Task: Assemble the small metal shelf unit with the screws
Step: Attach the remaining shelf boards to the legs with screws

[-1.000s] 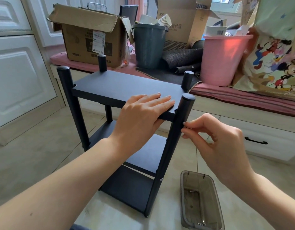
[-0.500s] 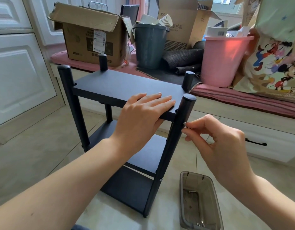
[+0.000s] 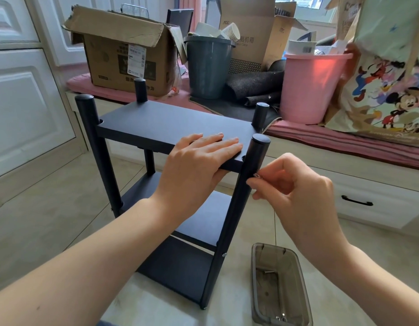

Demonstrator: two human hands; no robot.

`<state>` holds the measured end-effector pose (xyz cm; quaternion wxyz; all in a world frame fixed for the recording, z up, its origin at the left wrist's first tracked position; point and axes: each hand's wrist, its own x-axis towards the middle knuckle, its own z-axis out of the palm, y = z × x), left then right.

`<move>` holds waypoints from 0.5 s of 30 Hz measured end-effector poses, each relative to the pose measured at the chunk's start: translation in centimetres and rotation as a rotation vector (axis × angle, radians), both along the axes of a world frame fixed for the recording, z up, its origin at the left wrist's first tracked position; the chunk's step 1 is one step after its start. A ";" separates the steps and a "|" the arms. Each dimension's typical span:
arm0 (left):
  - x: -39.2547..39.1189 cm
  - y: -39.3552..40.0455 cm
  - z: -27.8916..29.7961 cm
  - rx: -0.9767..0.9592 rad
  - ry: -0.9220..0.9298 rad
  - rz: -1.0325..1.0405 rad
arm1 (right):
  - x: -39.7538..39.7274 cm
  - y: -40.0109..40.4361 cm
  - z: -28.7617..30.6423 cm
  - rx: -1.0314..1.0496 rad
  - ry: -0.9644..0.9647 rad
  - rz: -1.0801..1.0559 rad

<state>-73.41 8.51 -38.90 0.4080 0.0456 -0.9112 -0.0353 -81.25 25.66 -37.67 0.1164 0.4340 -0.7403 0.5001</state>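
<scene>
A small black metal shelf unit [image 3: 156, 121] stands on the tiled floor with three shelves and round posts. My left hand [image 3: 199, 165] lies flat on the top shelf's near right corner, with the thumb under the shelf edge. My right hand [image 3: 295, 187] pinches a small silver screw [image 3: 257, 175] against the side of the near right post [image 3: 248, 184], just below the top shelf. Another screw head [image 3: 224, 254] shows lower on the same post.
A smoky plastic tray [image 3: 295, 274] holding a few screws lies on the floor at the lower right. Behind the shelf a pink-cushioned bench carries a cardboard box [image 3: 123, 52], a grey bin [image 3: 207, 67], a pink bucket [image 3: 309, 88] and a cartoon-print bag [image 3: 387, 78]. White cabinets stand left.
My right hand has moved a little left and brought the screw up against the near right post. My left hand has stayed flat on the top shelf.
</scene>
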 end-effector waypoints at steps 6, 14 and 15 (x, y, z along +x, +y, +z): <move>0.0 0.2 0.1 -0.003 0.000 0.013 | 0.1 0.0 0.2 0.028 0.009 -0.038; 0.9 1.2 0.6 0.080 -0.115 0.017 | -0.1 -0.3 0.3 -0.012 -0.214 0.018; 1.1 1.3 0.7 0.103 -0.114 0.014 | -0.1 -0.3 0.3 -0.006 -0.197 0.009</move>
